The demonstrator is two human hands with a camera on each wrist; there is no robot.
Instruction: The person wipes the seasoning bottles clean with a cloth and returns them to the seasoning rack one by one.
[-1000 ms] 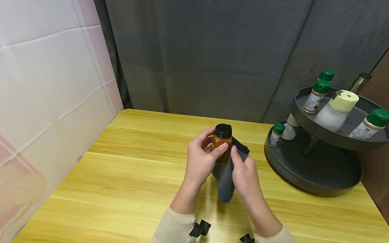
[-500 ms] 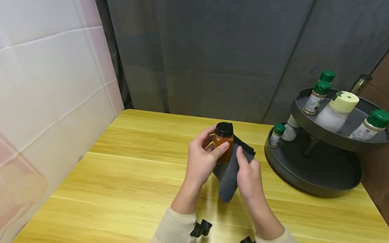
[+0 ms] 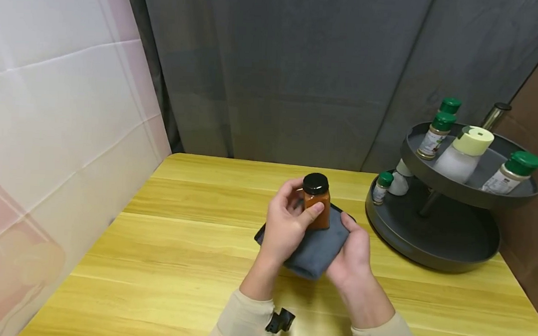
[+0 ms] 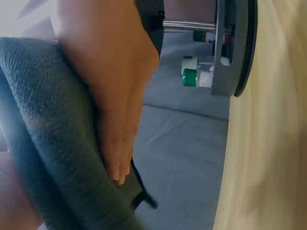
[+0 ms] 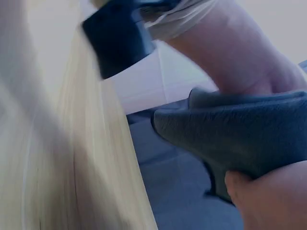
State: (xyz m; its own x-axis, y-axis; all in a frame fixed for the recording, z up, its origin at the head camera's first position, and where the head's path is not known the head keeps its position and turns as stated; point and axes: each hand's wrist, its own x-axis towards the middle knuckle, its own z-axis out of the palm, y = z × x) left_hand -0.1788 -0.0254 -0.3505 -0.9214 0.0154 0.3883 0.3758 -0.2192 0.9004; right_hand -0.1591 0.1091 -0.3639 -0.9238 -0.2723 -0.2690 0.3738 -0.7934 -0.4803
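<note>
A small spice jar [image 3: 319, 197] with a black lid and reddish-brown contents stands near upright in my left hand [image 3: 283, 231], thumb across its front and fingers behind. Beneath and behind the jar spreads a dark grey cloth [image 3: 321, 249]. My right hand [image 3: 354, 254] holds the cloth by its right side, thumb on the edge and the other fingers underneath. In the left wrist view those right-hand fingers [image 4: 116, 139] lie straight along the underside of the cloth [image 4: 53, 124]. The right wrist view shows the folded cloth [image 5: 240, 139] but not the jar.
A dark two-tier round rack [image 3: 432, 250] stands at the right of the wooden table [image 3: 179, 264]. Green-capped spice bottles [image 3: 430, 143] and a yellow-lidded white bottle [image 3: 458, 164] are on its upper tier. A grey curtain [image 3: 277, 78] hangs behind.
My right hand has turned palm-up and shifted slightly right and down. The cloth, folded and hanging before, now spreads out under the jar. The jar has moved slightly right in my left hand.
</note>
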